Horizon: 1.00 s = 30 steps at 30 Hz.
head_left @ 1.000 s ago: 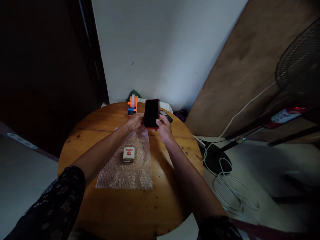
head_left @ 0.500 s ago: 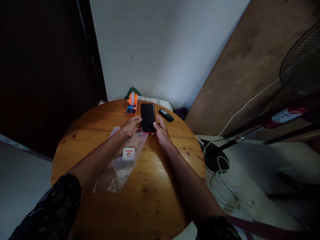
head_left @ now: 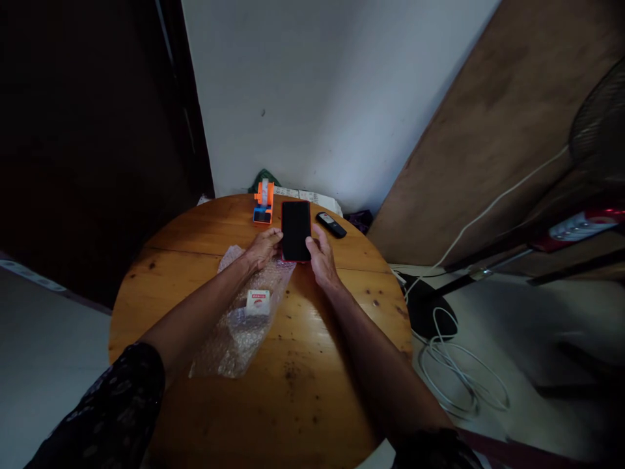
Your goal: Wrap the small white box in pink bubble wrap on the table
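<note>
A smartphone [head_left: 296,231] with a dark screen and a red edge is held over the far half of the round wooden table, screen facing me. My left hand [head_left: 265,249] is closed at its left edge, thumb and fingers pinched together. On the right edge lies the thumb of my right hand [head_left: 323,258]; its other fingers are partly hidden behind the phone. Under my left hand and forearm spreads a sheet of bubble wrap [head_left: 234,345]. A small white box [head_left: 258,302] with red print rests on the bubble wrap.
An orange and blue tape dispenser [head_left: 263,202] stands at the back of the wooden table [head_left: 312,352]. Right of the phone lies a black remote-like handset [head_left: 331,225]. A wall rises behind. Looped white cable [head_left: 452,371] and a standing fan [head_left: 600,124] are at the right.
The view has shifted slightly, so everything sits a little further right. Both hands keep hold of the smartphone; the bubble wrap and box stay in place on the table.
</note>
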Each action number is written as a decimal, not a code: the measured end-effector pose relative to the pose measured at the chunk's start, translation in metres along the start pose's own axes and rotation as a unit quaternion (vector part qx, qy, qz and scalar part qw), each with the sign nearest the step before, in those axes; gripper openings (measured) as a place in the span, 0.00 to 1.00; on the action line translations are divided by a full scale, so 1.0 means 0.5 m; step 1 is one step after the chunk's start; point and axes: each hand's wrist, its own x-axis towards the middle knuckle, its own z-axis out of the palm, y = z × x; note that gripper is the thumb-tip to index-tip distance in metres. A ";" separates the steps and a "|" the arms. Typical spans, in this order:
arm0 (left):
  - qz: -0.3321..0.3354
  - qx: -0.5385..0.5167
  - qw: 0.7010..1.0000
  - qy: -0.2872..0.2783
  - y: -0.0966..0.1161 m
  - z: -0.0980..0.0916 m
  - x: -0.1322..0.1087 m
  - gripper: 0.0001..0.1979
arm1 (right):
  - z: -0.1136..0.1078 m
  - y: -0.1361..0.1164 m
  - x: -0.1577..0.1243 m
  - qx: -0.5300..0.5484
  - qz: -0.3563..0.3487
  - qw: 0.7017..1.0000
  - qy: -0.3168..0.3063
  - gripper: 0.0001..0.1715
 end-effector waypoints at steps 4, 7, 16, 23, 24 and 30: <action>0.000 -0.003 1.000 0.003 -0.002 0.001 0.000 0.08 | 0.003 -0.012 -0.008 -0.019 -0.014 1.000 0.010 0.35; 0.004 -0.005 1.000 0.001 -0.002 0.001 0.000 0.08 | 0.002 -0.016 -0.006 -0.010 -0.010 1.000 0.011 0.36; 0.002 -0.013 1.000 -0.002 0.004 0.000 -0.007 0.08 | 0.002 -0.017 -0.002 0.052 0.006 0.999 -0.007 0.40; 0.010 -0.039 0.999 -0.004 0.004 0.002 -0.011 0.11 | 0.007 -0.029 -0.019 0.051 0.000 0.998 -0.025 0.43; 0.011 -0.042 0.999 -0.004 0.004 0.003 -0.011 0.11 | 0.008 -0.026 -0.020 0.048 -0.001 0.999 -0.014 0.44; 0.016 -0.046 0.999 -0.003 -0.001 0.003 -0.010 0.12 | 0.008 -0.008 -0.018 0.056 0.025 0.998 -0.022 0.41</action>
